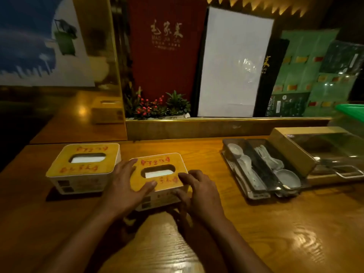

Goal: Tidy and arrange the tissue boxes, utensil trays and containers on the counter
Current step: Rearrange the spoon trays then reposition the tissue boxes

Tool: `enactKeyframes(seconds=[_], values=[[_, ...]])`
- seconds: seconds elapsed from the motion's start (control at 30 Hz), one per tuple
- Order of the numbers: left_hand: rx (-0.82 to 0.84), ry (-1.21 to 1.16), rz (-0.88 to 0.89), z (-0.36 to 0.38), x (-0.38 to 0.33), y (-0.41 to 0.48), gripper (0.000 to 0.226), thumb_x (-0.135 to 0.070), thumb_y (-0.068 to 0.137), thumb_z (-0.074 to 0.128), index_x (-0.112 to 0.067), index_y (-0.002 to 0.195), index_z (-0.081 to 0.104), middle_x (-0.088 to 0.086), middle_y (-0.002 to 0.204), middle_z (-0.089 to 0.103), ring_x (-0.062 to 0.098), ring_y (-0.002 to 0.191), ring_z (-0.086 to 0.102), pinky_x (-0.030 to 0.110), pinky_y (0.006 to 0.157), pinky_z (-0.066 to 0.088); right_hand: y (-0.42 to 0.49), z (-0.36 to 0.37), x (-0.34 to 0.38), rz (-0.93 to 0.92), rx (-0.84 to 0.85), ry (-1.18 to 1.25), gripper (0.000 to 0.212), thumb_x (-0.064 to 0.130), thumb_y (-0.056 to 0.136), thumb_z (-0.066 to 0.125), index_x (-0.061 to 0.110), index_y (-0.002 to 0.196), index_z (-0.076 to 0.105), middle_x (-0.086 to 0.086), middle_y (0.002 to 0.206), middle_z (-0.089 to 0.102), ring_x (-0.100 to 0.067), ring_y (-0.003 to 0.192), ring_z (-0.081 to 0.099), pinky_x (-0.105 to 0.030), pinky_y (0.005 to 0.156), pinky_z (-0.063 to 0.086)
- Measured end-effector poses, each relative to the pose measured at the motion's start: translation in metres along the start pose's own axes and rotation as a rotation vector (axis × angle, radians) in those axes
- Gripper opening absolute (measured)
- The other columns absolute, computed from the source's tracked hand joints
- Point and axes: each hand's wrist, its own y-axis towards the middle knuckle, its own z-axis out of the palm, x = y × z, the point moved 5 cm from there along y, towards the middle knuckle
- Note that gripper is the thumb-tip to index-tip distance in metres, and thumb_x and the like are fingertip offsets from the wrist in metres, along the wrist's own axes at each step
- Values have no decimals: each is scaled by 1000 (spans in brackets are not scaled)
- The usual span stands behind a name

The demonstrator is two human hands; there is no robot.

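Observation:
Two tissue boxes with yellow wooden lids and red writing stand on the wooden counter [256, 233]. The left tissue box [84, 166] stands alone. The nearer tissue box [157, 170] sits at the middle, turned slightly. My left hand [126, 186] grips its left edge, thumb on the lid. My right hand [197, 192] holds its right front corner. Two narrow utensil trays [254, 168] with white spoons [246, 164] lie to the right. Beside them stands a wooden container with a clear lid [323, 152].
A raised wooden ledge [216, 127] runs along the back of the counter, holding a small plant with red berries [155, 105], a red menu, and a white board. A green bin [352, 111] is at far right. A mirror panel stands at left.

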Motion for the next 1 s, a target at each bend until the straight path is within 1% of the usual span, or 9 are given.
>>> enactKeyframes(seconds=[0.07,0.13,0.2,0.27,0.33,0.4,0.5,0.77,1.0], values=[[40,-69,-21,16,1,-2,101,-58,75,77,-33,157,22,-1,163,26,25,145,33,49,108,39,3,-9,-9,25,-18,-50,56,65,88,50,36,137,54,2,136,56,-21,121,51,-43,96,45],[43,-146,-36,31,-4,2,107,-56,72,81,-35,156,18,-1,162,31,25,143,38,50,108,44,9,-18,-20,53,-17,-99,56,64,90,50,35,137,55,2,137,56,-21,123,49,-43,97,43],[28,-291,-92,47,-11,11,105,-49,71,85,-38,152,20,-1,155,44,23,134,50,50,99,52,16,-27,-33,84,-12,-140,58,66,89,50,34,138,56,2,136,57,-21,123,49,-43,98,42],[22,-355,-140,63,-21,21,100,-45,71,86,-38,148,24,1,148,52,23,127,57,49,93,56,22,-35,-48,110,-23,-167,60,67,88,50,33,137,57,2,135,58,-21,122,50,-44,99,42],[15,-360,-142,78,-33,31,95,-47,70,86,-37,146,30,1,144,55,22,123,59,48,91,58,27,-43,-63,145,-29,-167,58,65,89,54,34,138,55,3,137,57,-20,126,48,-44,104,40],[13,-374,-133,89,-49,41,91,-43,72,87,-33,146,35,1,142,57,21,121,59,44,90,58,31,-49,-78,175,-41,-153,58,63,89,56,34,139,54,3,140,55,-20,130,45,-45,107,38],[47,-402,-141,105,-68,56,88,-35,75,87,-30,148,37,-1,143,57,22,121,60,42,90,58,37,-57,-97,202,-71,-146,58,63,89,57,34,139,55,3,141,56,-19,129,45,-45,107,39],[78,-417,-184,127,-102,77,81,-31,79,84,-37,146,39,-5,138,61,23,119,62,45,89,58,58,-70,-130,223,-80,-126,57,58,88,63,31,138,57,2,138,59,-20,125,48,-44,104,39],[92,-409,-198,135,-112,84,78,-30,81,82,-38,146,39,-6,134,64,19,114,63,37,85,56,66,-71,-143,250,-63,-104,58,57,88,64,30,138,57,2,136,59,-22,124,48,-45,103,42]])
